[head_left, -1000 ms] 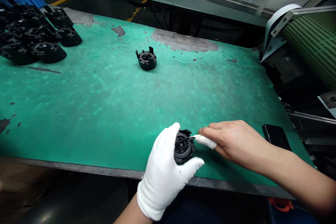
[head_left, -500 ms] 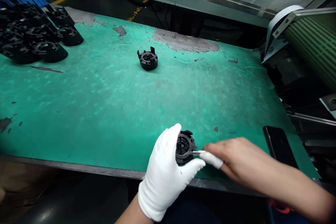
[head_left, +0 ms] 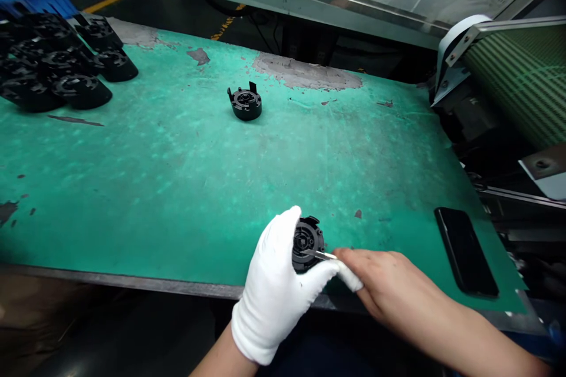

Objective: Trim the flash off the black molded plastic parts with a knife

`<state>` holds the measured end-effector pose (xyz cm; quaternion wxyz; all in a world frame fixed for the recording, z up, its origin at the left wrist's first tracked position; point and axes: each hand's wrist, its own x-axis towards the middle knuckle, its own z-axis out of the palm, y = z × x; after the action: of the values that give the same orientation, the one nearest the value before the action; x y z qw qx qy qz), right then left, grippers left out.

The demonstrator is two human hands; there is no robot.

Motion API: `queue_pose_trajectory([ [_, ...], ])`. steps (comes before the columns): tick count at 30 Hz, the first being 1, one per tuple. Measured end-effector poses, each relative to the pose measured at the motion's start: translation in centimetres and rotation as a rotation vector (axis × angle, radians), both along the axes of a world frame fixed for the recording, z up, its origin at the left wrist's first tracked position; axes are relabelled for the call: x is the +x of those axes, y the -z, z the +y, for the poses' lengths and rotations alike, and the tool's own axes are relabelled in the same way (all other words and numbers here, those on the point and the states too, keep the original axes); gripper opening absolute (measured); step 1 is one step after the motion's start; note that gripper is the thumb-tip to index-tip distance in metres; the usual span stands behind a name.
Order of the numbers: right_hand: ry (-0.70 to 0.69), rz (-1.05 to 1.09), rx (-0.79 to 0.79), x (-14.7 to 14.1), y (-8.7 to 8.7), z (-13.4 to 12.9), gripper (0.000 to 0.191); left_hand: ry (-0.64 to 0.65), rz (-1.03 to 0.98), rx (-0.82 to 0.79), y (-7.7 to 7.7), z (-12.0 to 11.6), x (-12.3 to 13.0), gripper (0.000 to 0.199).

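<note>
My left hand [head_left: 276,285], in a white glove, is closed around a round black plastic part [head_left: 304,237] near the table's front edge. Ribs and rings show on the part's upward face. Bare but for a white cover on one digit, my right hand [head_left: 375,277] pinches a thin metal tool [head_left: 317,254]; its handle is hidden in the fingers, so its exact kind is unclear. The tool's tip reaches over the lower face of the part and seems to touch it. The left thumb lies just below the tool.
A similar black part [head_left: 246,103] with upright tabs stands mid-table. Stacked black parts [head_left: 82,91] fill the far left, before a blue bin [head_left: 42,0]. A black phone [head_left: 466,252] lies at right on the green table [head_left: 177,188]. A green-belted conveyor [head_left: 522,70] borders the right.
The metal tool has tilted, its tip now pointing more up and left across the part. My right hand has shifted slightly left and down. The whole view has moved a little.
</note>
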<state>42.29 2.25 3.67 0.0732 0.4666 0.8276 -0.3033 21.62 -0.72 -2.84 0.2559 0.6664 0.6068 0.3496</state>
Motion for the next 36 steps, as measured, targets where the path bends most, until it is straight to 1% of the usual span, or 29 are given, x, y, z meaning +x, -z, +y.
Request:
queue_pose_trajectory([
  [3, 0.048, 0.076, -0.081, -0.1, -0.5, 0.1, 0.025, 0.000, -0.019, -0.020, -0.1, 0.2, -0.1, 0.084],
  [5, 0.159, 0.202, -0.134, -0.4, -0.4, -0.3, 0.022, 0.006, -0.030, -0.017, -0.2, 0.2, -0.1, 0.084],
  [7, 0.321, 0.391, -0.188, -1.1, 0.4, -1.0, 0.021, -0.020, -0.044, -0.024, -0.3, -0.2, 0.1, 0.084],
  [10, 0.541, 0.643, -0.225, -2.6, 2.2, -1.7, 0.026, -0.108, -0.029, -0.059, -0.5, -2.4, 1.2, 0.083],
  [12, 0.639, 0.682, -0.185, -3.1, 3.0, -1.3, 0.032, -0.132, 0.005, -0.075, -0.6, -4.7, 2.3, 0.084],
  [14, 0.675, 0.674, -0.111, -2.9, 3.0, -0.4, 0.033, -0.123, 0.022, -0.112, -0.9, -6.9, 3.2, 0.084],
  [16, 0.639, 0.679, -0.072, -2.0, 2.4, 0.4, 0.029, -0.117, 0.014, -0.164, -1.1, -8.2, 3.5, 0.082],
  [18, 0.555, 0.689, -0.102, -1.1, 1.4, 0.6, 0.024, -0.120, 0.004, -0.177, -1.3, -8.0, 3.2, 0.082],
  [20, 0.474, 0.690, -0.177, -0.6, 0.8, 0.4, 0.026, -0.111, -0.013, -0.151, -1.4, -6.5, 2.5, 0.086],
  [22, 0.424, 0.693, -0.242, -0.4, 0.6, 0.1, 0.029, -0.071, -0.048, -0.130, -1.4, -4.5, 1.8, 0.089],
  [24, 0.407, 0.680, -0.305, -0.3, 0.8, -0.1, 0.030, -0.025, -0.081, -0.140, -1.3, -2.8, 1.2, 0.090],
  [26, 0.421, 0.651, -0.353, 0.2, 0.9, -0.1, 0.039, 0.009, -0.077, -0.157, -1.3, -1.6, 1.0, 0.089],
  [27, 0.431, 0.629, -0.350, 0.6, 0.9, -0.1, 0.042, 0.018, -0.065, -0.159, -1.2, -1.3, 1.0, 0.088],
  [29, 0.426, 0.568, -0.260, 1.5, 0.8, 0.0, 0.036, 0.018, -0.046, -0.156, -1.1, -1.0, 1.1, 0.087],
  [30, 0.394, 0.531, -0.186, 1.9, 0.7, 0.1, 0.030, 0.012, -0.045, -0.152, -1.0, -0.9, 1.2, 0.087],
  [31, 0.341, 0.488, -0.109, 2.2, 0.6, 0.1, 0.030, 0.002, -0.047, -0.147, -0.9, -0.9, 1.2, 0.087],
  [34, 0.182, 0.320, 0.065, 2.9, 0.5, 0.4, 0.042, -0.013, -0.050, -0.128, -0.6, -0.7, 1.4, 0.085],
  [36, 0.110, 0.196, 0.116, 3.0, 0.5, 0.7, 0.041, -0.013, -0.046, -0.116, -0.5, -0.6, 1.4, 0.085],
])
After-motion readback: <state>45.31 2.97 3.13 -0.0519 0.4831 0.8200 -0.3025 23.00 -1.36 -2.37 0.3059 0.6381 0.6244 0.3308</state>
